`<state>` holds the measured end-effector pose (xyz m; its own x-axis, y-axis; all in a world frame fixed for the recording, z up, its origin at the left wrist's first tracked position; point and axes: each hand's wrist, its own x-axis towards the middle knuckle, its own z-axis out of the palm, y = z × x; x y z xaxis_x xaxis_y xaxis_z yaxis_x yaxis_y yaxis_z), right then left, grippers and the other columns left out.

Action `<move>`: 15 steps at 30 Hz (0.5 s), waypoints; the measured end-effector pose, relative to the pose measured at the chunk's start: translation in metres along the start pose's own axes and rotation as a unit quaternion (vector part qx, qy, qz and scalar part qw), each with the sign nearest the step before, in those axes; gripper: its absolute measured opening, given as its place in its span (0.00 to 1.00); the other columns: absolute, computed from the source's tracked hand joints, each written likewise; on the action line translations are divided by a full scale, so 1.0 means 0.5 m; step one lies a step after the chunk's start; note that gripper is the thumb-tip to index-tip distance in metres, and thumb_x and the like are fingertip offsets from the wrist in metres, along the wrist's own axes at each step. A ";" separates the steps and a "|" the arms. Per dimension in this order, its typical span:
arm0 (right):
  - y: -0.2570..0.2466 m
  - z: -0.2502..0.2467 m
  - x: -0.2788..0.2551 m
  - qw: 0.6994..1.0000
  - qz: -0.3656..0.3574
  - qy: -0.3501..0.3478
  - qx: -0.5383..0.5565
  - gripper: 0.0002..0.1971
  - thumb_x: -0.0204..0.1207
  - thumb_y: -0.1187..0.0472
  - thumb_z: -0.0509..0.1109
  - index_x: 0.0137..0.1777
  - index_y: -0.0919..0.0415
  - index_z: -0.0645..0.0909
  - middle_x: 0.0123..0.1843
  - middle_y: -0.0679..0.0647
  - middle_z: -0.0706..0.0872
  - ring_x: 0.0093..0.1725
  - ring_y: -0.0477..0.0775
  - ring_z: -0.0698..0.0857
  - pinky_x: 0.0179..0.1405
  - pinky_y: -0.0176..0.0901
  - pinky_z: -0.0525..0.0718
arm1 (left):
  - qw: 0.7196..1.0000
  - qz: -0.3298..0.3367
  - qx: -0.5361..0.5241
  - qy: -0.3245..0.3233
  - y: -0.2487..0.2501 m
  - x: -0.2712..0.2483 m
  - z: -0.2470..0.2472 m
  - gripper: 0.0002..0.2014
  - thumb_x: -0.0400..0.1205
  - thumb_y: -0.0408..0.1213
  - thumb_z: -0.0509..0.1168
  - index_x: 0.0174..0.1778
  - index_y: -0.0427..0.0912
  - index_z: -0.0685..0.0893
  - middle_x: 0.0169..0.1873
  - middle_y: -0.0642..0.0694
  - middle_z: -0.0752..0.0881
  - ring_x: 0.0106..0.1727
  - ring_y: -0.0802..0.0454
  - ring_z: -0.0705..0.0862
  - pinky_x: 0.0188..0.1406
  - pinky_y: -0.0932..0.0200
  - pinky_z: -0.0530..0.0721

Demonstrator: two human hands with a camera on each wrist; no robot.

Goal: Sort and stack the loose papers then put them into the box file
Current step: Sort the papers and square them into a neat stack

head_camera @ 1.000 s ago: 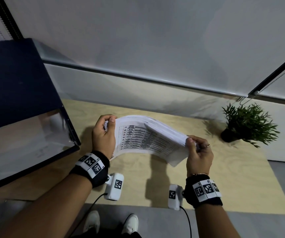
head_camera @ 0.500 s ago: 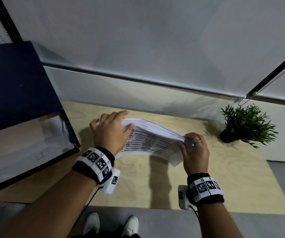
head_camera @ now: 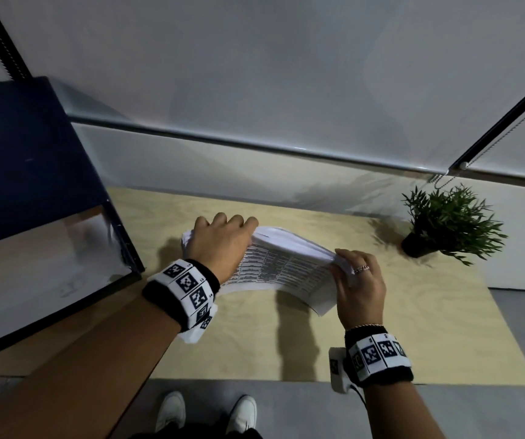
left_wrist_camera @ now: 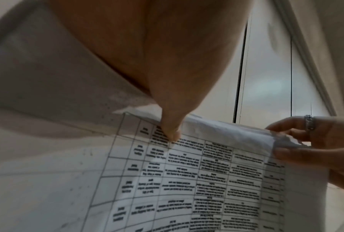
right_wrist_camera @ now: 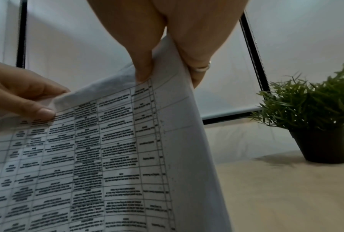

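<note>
The stack of papers hung in the air above the wooden tabletop, bowed upward in the middle, its printed table of small text facing near and downward. The left hand gripped the stack's left end, fingers curled over the top edge and the thumb pressed against the printed sheet underneath. The right hand pinched the right end, thumb on the printed side and the ringed fingers closed round behind it. The papers' shadow lay on the table below them, near the front edge. To the left stood the open box file, dark blue, its lid raised and its pale inside showing, apart from the papers. At the far right corner of the table sat a small potted plant in a dark pot, against the pale wall.
</note>
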<state>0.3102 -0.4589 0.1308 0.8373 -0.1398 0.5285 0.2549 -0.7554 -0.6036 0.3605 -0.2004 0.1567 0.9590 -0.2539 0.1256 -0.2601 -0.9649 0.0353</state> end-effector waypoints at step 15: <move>0.004 0.010 -0.010 1.000 0.000 -0.011 0.024 0.15 0.74 0.76 0.71 0.56 0.59 0.87 0.62 0.58 0.76 0.54 0.54 0.81 0.63 0.33 0.76 | 0.995 0.102 0.006 -0.004 -0.004 -0.001 0.003 0.43 0.79 0.29 0.64 0.79 0.71 0.52 0.61 0.55 0.82 0.55 0.47 0.81 0.45 0.49 0.73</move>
<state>0.3092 -0.4563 0.1240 0.8475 -0.1247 0.5160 0.2783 -0.7234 -0.6319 0.3606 -0.1986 0.1551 0.8875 -0.4445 0.1212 -0.4476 -0.8942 -0.0018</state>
